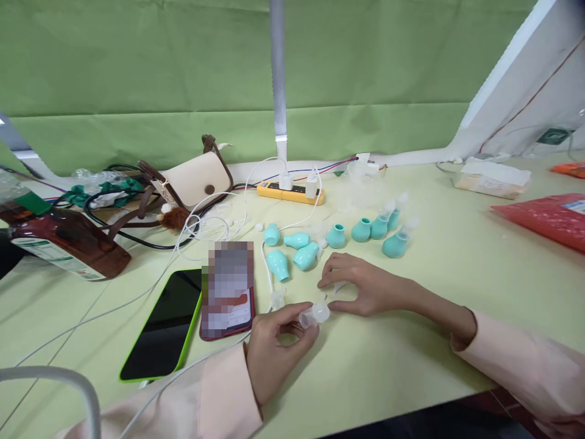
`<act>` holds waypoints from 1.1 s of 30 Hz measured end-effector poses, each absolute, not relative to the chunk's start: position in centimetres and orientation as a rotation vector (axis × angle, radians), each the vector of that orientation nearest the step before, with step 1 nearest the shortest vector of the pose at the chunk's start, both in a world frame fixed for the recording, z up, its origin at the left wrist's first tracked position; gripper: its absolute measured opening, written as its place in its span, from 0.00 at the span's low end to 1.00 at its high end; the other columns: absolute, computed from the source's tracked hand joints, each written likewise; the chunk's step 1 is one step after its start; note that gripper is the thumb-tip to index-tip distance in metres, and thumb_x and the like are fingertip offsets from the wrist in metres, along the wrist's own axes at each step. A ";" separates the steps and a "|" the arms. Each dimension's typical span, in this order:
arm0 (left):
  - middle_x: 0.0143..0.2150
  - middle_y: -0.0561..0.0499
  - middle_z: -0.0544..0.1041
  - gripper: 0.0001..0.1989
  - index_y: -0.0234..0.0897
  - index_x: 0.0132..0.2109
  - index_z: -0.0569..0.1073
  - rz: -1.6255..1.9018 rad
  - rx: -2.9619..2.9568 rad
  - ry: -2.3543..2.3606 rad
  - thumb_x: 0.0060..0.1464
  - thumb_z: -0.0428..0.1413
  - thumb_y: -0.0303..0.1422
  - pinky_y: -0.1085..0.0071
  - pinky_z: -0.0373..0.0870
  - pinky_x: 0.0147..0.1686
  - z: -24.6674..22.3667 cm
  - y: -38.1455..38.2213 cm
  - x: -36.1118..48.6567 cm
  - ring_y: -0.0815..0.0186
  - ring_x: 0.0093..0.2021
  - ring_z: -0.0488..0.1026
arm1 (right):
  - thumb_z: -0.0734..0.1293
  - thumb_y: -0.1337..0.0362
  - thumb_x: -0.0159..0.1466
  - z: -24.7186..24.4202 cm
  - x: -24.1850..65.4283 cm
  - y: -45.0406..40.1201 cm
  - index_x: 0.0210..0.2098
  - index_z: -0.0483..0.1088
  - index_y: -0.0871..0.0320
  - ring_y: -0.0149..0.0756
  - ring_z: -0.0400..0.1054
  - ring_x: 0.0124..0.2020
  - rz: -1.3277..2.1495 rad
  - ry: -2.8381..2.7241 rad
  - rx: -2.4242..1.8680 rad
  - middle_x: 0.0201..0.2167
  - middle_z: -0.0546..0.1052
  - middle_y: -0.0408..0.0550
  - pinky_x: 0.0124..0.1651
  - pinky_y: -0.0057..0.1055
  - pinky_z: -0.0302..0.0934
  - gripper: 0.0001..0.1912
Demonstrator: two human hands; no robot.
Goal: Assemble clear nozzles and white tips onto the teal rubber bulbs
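My left hand (pixel 278 347) pinches a small clear plastic tube-like piece (pixel 313 314) with a rounded, whitish end, between thumb and fingers. Just to its right is my right hand (pixel 354 283), its thumb and fingers spread apart. In the gap between them a small clear sliver (pixel 339 287) shows near the table surface; I cannot tell whether the fingers touch it. Beyond the hands lie several turquoise bulbs, among them a tipped-over bulb (pixel 278 265) and an upright bulb with an open top (pixel 337 236). A turquoise bulb at the right (pixel 395 244) has a clear piece in its neck.
Left of my left hand lie a phone with a green edge (pixel 162 326) and a lit phone (pixel 228 292). A yellow power strip (pixel 292 192), a cream bag (pixel 196 183) and loose cables stand behind. A dark bottle (pixel 68 241) leans at left; a red packet (pixel 548 219) lies right.
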State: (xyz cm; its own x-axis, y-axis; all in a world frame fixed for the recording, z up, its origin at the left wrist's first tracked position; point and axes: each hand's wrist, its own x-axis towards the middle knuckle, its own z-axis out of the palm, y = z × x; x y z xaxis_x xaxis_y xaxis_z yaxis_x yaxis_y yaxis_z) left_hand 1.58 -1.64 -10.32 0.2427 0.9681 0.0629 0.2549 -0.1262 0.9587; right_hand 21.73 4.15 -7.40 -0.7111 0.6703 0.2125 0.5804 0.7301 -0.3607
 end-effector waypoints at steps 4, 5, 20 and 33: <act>0.26 0.48 0.76 0.09 0.31 0.33 0.72 0.922 1.448 1.089 0.48 0.55 0.34 0.72 0.69 0.28 -9.8 -1.5 1.7 0.67 0.26 0.71 | 0.63 0.65 0.56 -8.5 21.3 4.2 0.34 0.71 0.58 0.34 0.63 0.35 0.361 -2.674 -0.937 0.31 0.70 0.48 0.38 0.33 0.58 0.07; 0.24 0.48 0.75 0.10 0.31 0.31 0.72 0.909 1.420 1.060 0.49 0.53 0.35 0.73 0.68 0.27 -9.7 -1.6 1.7 0.68 0.24 0.70 | 0.62 0.66 0.57 -8.8 21.2 4.3 0.32 0.71 0.58 0.33 0.63 0.34 0.349 -2.671 -0.919 0.30 0.70 0.48 0.37 0.32 0.58 0.07; 0.20 0.49 0.72 0.18 0.31 0.34 0.67 0.870 1.232 0.858 0.54 0.45 0.44 0.73 0.61 0.23 -9.8 -1.6 2.0 0.69 0.21 0.66 | 0.69 0.71 0.50 -8.2 18.9 1.4 0.27 0.73 0.57 0.32 0.69 0.27 0.832 -1.787 -0.666 0.26 0.74 0.47 0.28 0.28 0.64 0.05; 0.19 0.50 0.71 0.18 0.32 0.29 0.67 0.822 1.246 0.854 0.55 0.44 0.42 0.73 0.61 0.24 -10.0 -1.6 1.9 0.70 0.20 0.65 | 0.70 0.71 0.48 -8.6 18.2 0.5 0.28 0.74 0.56 0.29 0.68 0.24 0.642 -1.815 -0.615 0.25 0.74 0.46 0.25 0.26 0.64 0.07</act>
